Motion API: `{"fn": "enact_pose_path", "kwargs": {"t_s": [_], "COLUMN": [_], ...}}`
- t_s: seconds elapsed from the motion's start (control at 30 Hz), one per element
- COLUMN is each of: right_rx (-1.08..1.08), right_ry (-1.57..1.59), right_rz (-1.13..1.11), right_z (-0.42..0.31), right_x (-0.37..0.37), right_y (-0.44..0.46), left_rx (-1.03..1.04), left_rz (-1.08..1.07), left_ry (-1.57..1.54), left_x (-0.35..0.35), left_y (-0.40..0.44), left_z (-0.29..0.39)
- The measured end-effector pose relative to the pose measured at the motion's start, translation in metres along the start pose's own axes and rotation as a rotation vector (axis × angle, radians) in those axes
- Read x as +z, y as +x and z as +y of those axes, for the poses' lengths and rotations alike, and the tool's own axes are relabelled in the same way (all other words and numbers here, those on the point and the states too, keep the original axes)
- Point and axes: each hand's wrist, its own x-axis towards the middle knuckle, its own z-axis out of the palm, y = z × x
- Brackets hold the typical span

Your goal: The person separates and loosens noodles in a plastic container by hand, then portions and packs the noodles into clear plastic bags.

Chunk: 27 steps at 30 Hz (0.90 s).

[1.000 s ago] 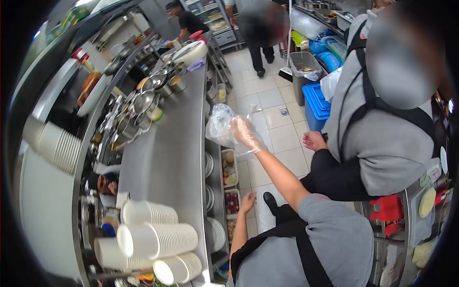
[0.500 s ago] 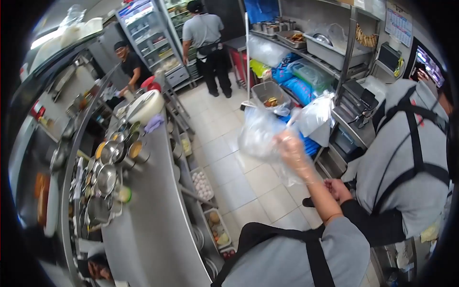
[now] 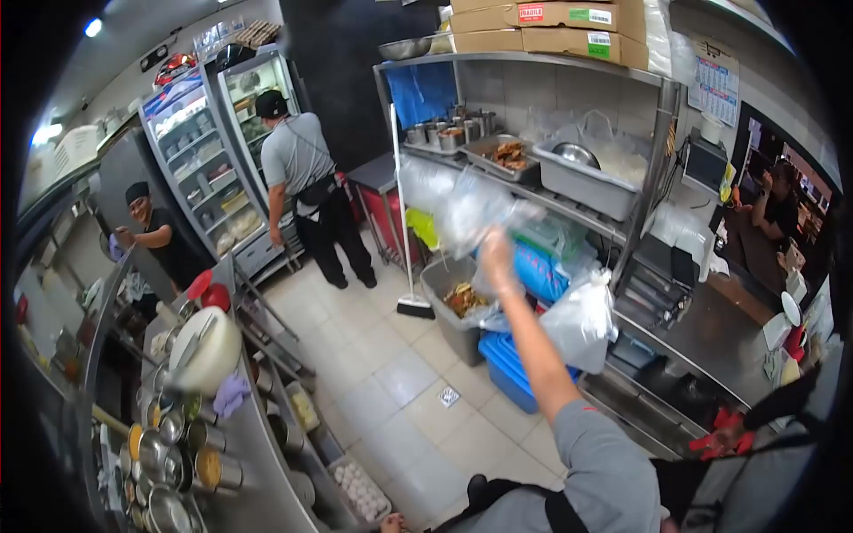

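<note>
My right hand [image 3: 498, 256], in a thin clear plastic glove, is stretched forward, its fingers closed on a crumpled clear plastic bag [image 3: 471, 213]. The bag hangs in the air in front of the metal shelf, above the grey bin [image 3: 440, 284] of food scraps. Motion blurs both hand and bag. Only a small part of my left hand [image 3: 393, 524] shows at the bottom edge, low beside the counter; its fingers are too cut off to read.
A broom [image 3: 404, 222] stands beside the bin, a blue lidded container [image 3: 508, 364] in front of it. One person [image 3: 311, 169] faces the fridges; another [image 3: 160, 235] stands behind the counter [image 3: 267, 462]. A tray of eggs [image 3: 360, 489] sits below the counter.
The view has swung right and up towards the shelf and fridges. My right hand has carried the plastic bag from over the floor to above the bin. The co-worker beside me is now mostly out of view.
</note>
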Motion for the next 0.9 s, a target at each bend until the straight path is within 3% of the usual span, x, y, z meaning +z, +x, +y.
{"fn": "enact_pose_path", "kwargs": {"t_s": [0.03, 0.07, 0.1, 0.13, 0.17, 0.2, 0.23, 0.3, 0.33, 0.4, 0.47, 0.53, 0.57, 0.63, 0.7, 0.8, 0.9], "right_rx": [0.155, -0.14, 0.381, 0.063, 0.503, 0.401, 0.85, 0.757, 0.677, 0.683, 1.015, 1.396, 1.548, 1.368, 1.356, 1.403, 1.574], "right_ry": [-0.212, -0.386, -0.34, -0.479, -0.273, -0.324, 0.439, -0.034, -0.079, -0.1, 0.015, 0.324, 0.577, 0.399, 0.125, -0.247, -0.152], "right_rz": [-0.229, -0.308, -0.766, -1.196, -1.293, -1.281, -0.831, -1.564, -1.809, -1.73, -1.374, -0.758, -0.311, 0.285, 0.774, 1.275, 1.429], "right_z": [0.039, 0.085, 0.079, 0.079, 0.078, 0.119, 0.117, 0.058, 0.046, 0.04, 0.075, 0.059, 0.039, 0.021, 0.022, 0.015, 0.038], "right_x": [0.042, 0.075, 0.092, 0.069, 0.073, 0.103, 0.066, 0.004, -0.03, -0.117, -0.204, -0.297, -0.348, -0.414, -0.465, -0.528, -0.58], "right_y": [-0.038, -0.094, -0.116, -0.166, -0.203, -0.292, -0.376, -0.385, -0.391, -0.403, -0.435, -0.45, -0.43, -0.411, -0.412, -0.409, -0.441], "left_rx": [0.078, 0.088, 0.095, 0.205, 0.32, 0.255, 0.2, 0.212, 0.212, 0.213, 0.205, 0.19, 0.211, 0.201, 0.237, 0.622, 1.089], "left_rz": [-0.012, 0.013, 0.039, -0.034, -0.101, -0.095, -0.095, -0.221, -0.293, -0.49, -0.739, -0.996, -1.167, -1.503, -1.8, -2.061, -2.052], "left_ry": [-0.094, -0.02, 0.054, 0.129, 0.195, 0.212, 0.234, 0.318, 0.375, 0.525, 0.66, 0.835, 0.908, 1.011, 1.085, 1.277, 1.465], "left_x": [-0.001, 0.008, 0.023, 0.03, 0.037, 0.058, 0.081, 0.124, 0.148, 0.209, 0.278, 0.345, 0.382, 0.449, 0.504, 0.558, 0.591], "left_y": [0.033, 0.046, 0.049, 0.061, 0.073, 0.068, 0.068, 0.08, 0.09, 0.102, 0.101, 0.077, 0.06, 0.006, -0.074, -0.196, -0.299], "left_z": [0.019, 0.043, 0.083, 0.105, 0.128, 0.154, 0.179, 0.202, 0.209, 0.218, 0.221, 0.22, 0.219, 0.214, 0.201, 0.157, 0.117]}}
